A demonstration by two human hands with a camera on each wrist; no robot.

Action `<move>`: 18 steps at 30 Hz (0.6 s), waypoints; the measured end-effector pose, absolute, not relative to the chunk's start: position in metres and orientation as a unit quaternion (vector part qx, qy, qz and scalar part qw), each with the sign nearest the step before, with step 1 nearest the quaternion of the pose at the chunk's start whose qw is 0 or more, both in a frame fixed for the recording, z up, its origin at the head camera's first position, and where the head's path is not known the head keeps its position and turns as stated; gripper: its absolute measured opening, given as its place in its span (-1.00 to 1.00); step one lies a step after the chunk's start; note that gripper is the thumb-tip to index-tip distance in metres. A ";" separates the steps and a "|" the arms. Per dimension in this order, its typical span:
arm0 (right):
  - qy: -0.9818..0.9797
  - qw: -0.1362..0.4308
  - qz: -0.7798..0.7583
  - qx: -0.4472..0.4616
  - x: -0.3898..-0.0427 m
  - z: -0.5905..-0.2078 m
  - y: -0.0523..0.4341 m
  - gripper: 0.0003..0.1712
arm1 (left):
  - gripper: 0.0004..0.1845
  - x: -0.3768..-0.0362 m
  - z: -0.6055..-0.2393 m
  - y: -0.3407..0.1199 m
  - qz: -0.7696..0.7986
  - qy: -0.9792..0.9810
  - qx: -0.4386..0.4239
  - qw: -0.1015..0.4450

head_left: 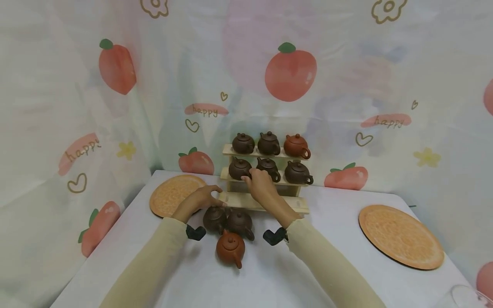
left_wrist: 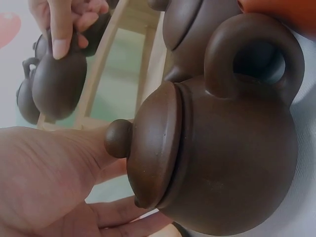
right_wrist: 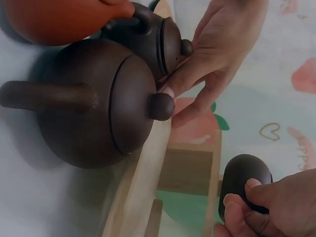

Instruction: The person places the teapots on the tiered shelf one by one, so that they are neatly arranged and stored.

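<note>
On the left of the wooden rack's (head_left: 265,202) middle shelf sits a dark brown teapot (head_left: 239,168). My right hand (head_left: 265,188) pinches it by the handle side, and the left wrist view shows thumb and fingers on that teapot (left_wrist: 59,89). My left hand (head_left: 201,200), fingers apart and slightly bent, is beside the lid of a dark teapot (head_left: 214,219) on the table. In the left wrist view this hand (left_wrist: 49,173) lies by that teapot's (left_wrist: 232,153) lid knob; firm contact is unclear. Another dark teapot (head_left: 239,223) and an orange-brown teapot (head_left: 230,248) stand close by.
Two more dark teapots share the middle shelf. Two dark teapots and a reddish teapot (head_left: 296,146) line the top shelf. Round orange-patterned mats lie left (head_left: 169,196) and right (head_left: 400,235) on the white table. A clear container (head_left: 462,297) shows at the lower right corner.
</note>
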State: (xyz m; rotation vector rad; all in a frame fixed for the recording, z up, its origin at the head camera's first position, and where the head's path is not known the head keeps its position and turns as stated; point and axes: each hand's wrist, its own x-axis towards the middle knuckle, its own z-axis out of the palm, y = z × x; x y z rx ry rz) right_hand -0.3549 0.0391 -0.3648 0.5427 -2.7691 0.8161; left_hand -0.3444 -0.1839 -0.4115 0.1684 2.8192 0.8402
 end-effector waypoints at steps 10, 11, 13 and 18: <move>-0.944 0.088 0.267 0.174 -0.364 -0.370 0.035 -0.69 | -0.33 -0.344 -0.412 -0.183 0.290 0.950 0.053 0.099; -0.944 0.088 0.265 0.174 -0.365 -0.370 0.034 -0.69 | -0.33 -0.344 -0.412 -0.183 0.289 0.951 0.054 0.098; -0.946 0.088 0.260 0.172 -0.366 -0.369 0.034 -0.67 | -0.33 -0.343 -0.413 -0.184 0.288 0.951 0.057 0.096; -0.946 0.100 0.258 0.171 -0.366 -0.369 0.035 -0.62 | -0.32 -0.344 -0.413 -0.185 0.290 0.951 0.055 0.095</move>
